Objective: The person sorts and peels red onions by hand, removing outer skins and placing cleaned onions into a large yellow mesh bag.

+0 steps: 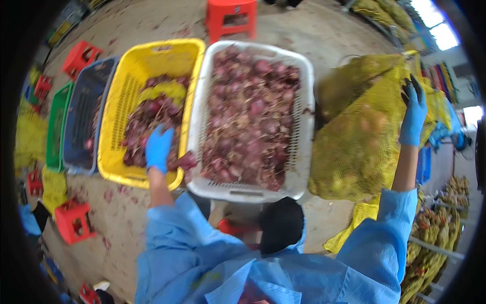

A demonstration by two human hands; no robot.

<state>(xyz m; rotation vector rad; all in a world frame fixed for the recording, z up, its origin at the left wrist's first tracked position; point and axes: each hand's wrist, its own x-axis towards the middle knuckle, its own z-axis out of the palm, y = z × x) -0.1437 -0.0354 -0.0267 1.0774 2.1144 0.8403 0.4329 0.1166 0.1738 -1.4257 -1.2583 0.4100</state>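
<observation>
My left hand (159, 147), in a blue glove, reaches into a yellow plastic basket (112, 126) and touches the red onions (152, 107) there. Its fingers are blurred and partly hidden, so I cannot see whether they grip one. A yellow mesh piece (169, 91) lies on those onions. To the right, my right hand (414, 114), in a blue glove with dark fingertips, lies against the upper side of a bulging yellow mesh sack (359, 137). Its fingers are stretched out and apart. Between my arms stands a white basket (307, 131) heaped with red onions (250, 116).
Left of the yellow basket stand a blue basket (78, 121) and a green basket (54, 126). A red stool (232, 16) is beyond the white basket; another red stool (73, 221) is at lower left. Filled mesh sacks (430, 248) lie at right. Onion skins litter the floor.
</observation>
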